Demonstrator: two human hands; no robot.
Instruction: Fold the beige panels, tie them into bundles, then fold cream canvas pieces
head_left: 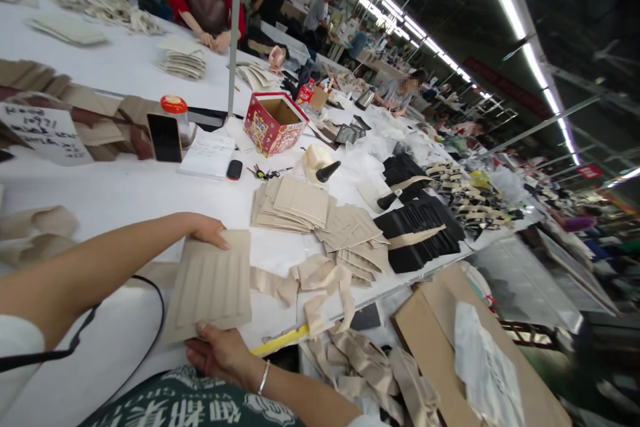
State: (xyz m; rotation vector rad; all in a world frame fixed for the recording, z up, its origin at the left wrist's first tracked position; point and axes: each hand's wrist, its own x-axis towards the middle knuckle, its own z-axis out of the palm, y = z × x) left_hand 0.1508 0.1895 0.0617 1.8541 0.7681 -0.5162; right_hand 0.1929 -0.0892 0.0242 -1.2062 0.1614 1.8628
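Note:
A beige ribbed panel (213,287), flat and roughly square, is held between my two hands near the table's front edge. My left hand (206,229) grips its far edge with the thumb on top. At the near edge my right hand (223,350) pinches it, thumb above and fingers beneath. Just right of the panel, a beige fabric strip (320,273) lies in loose folds and hangs over the edge. Stacked beige panels (300,200) sit farther back, beside a second, fanned pile of panels (353,233).
Black pieces (420,233) with beige strips lie to the right. Behind are a red box (275,123), a phone (165,138), a notepad (207,153) and keys (265,172). Cardboard (425,327) and heaped strips (370,367) are below the edge. A person in red works across the table.

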